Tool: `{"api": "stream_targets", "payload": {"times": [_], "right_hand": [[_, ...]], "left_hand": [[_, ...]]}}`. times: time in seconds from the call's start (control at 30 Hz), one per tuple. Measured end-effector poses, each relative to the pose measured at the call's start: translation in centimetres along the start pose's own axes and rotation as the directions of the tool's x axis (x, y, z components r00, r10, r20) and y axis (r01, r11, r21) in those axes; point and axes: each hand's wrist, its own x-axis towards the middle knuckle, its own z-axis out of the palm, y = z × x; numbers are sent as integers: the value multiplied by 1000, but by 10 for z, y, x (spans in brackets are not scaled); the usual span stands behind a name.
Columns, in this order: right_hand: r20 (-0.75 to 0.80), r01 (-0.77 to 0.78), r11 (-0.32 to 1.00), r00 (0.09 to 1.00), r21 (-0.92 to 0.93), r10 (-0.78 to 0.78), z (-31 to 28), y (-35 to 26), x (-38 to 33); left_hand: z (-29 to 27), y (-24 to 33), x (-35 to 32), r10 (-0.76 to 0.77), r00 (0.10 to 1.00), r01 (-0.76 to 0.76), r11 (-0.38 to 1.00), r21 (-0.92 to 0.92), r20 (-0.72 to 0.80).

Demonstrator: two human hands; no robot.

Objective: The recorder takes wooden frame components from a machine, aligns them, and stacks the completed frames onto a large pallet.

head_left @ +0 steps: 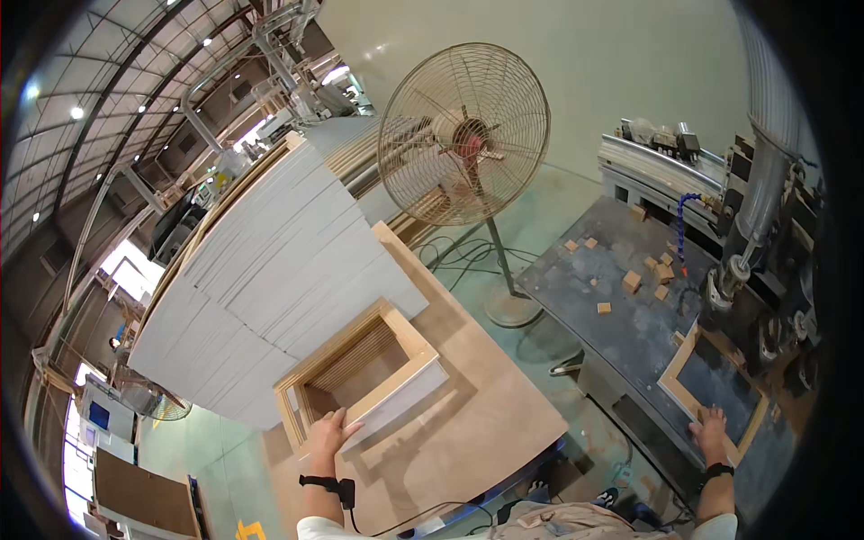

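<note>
A stack of pale wooden frames [407, 337] with white outer sides stands on a brown board. My left hand [329, 432] is closed over the near rail of the top frame, its thumb toward the white outer side. At the right, a single wooden frame [677, 371] lies flat on the dark machine table [585, 270]. My right hand [709, 436] grips this frame's near rail, fingers over the wood. Its thumb is hard to make out.
A large caged fan [464, 135] stands between the two work surfaces, with cables on the floor. Small wood blocks [632, 282] lie scattered on the machine table beside a blue hose [681, 229]. A tall stack of white-edged boards [270, 270] rises behind the frames.
</note>
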Motion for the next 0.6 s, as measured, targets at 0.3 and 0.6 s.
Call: {"api": "stream_targets", "payload": {"times": [0.3,0.6], "right_hand": [[-142,-165,986,976,1,163,-106,46,-158],[-554,-653,714,703,-253,446,-123,-16,-520]], "left_hand": [[66,-48,6,-3,999,1,999,50,42],[113,77,23,-250,935,175,942,-287,-251]]}}
